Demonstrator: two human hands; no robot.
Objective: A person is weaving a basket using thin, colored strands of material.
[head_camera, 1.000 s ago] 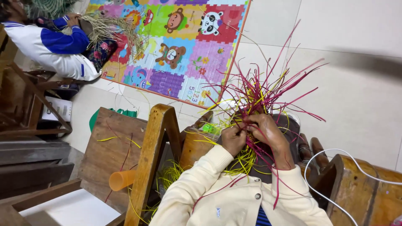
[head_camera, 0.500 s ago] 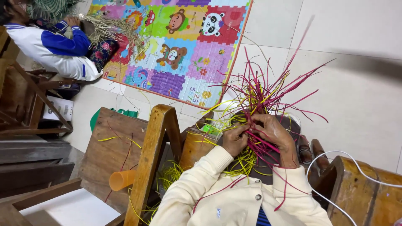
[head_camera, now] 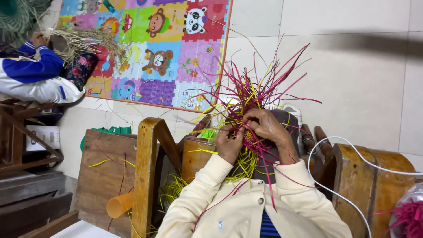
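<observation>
Head view: both hands, left (head_camera: 230,144) and right (head_camera: 268,128), grip the straw bundle (head_camera: 253,94)

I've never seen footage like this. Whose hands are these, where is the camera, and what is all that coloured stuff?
There is no machine here: a person wears a camera on the head, so the one view looks down at that person's own arms in cream sleeves. The left hand and right hand meet on a bundle of thin pink and yellow strips, which fan out above the fingers. Both hands grip the strips where they cross; it looks like weaving. Beside the arms stands a wooden frame, with an orange cup lower down. On the tiled floor lies a colourful play mat with animal pictures. At upper left, another person in blue and white handles pale straw.
</observation>
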